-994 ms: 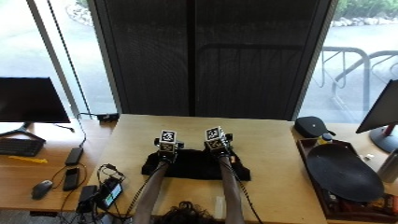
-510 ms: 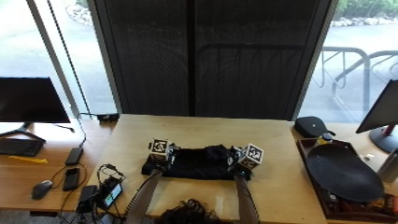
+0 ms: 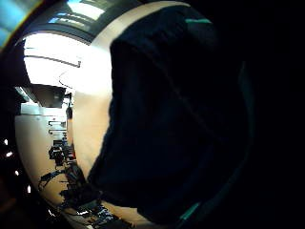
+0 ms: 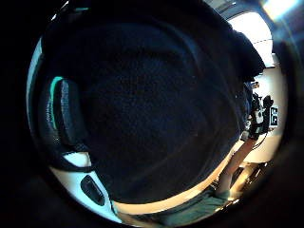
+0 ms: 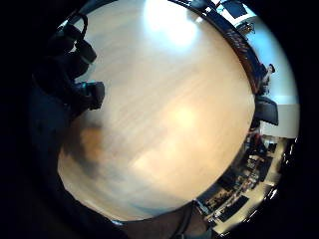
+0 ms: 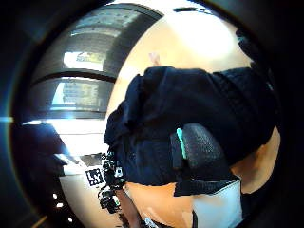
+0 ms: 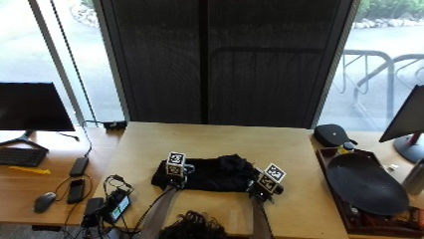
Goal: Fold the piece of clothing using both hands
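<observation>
On table (image 7: 218,137): 1 black garment (image 7: 212,174), 2 hands gripping its ends.

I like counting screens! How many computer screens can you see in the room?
2. One monitor stands on the desk at the person's left, above a keyboard. A second monitor is at the right edge, only partly in view. More may be hidden outside the picture.

Black garment (image 7: 211,174), plain; light wood table (image 7: 199,140); black gloved hands.
</observation>
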{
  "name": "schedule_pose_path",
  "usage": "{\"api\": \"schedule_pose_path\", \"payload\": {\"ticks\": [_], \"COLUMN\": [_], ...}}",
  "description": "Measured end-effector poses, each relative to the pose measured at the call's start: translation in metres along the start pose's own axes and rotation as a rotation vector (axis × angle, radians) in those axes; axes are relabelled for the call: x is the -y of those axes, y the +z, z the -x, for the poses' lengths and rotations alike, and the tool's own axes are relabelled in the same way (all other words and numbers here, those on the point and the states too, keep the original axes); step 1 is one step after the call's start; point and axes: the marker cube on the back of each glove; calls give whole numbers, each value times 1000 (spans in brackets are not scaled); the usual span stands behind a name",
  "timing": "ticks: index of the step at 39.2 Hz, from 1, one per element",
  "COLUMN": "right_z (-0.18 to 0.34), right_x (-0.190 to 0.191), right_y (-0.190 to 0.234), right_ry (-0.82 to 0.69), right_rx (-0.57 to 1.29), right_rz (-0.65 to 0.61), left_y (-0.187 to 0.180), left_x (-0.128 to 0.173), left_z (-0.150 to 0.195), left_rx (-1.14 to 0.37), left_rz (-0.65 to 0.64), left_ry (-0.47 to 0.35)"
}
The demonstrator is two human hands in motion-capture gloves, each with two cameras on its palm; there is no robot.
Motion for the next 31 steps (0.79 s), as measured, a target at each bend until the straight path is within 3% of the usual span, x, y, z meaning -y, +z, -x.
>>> {"api": "schedule_pose_path", "payload": {"ticks": [4, 7, 9, 12, 22, 31], "right_z": [7, 12, 16, 17, 9, 27], "right_x": [-4, -15, -19, -11, 8, 25], "right_y": [5, 7, 8, 8, 3, -14], "right_ry": [31, 44, 40, 52, 185, 38], "right_rx": [-19, 21, 47, 33, -170, 106], "right_rz": [144, 332, 410, 377, 211, 253], "left_y": [3, 4, 5, 7, 8, 6], "left_x": [2, 8, 3, -3, -2, 5], "left_z": [1, 2, 0, -1, -2, -21], "left_rx": [-34, -68, -98, -113, -125, -112], "left_rz": [-5, -51, -12, 40, 35, 35], "left_ry": [-13, -16, -19, -24, -16, -76]}}
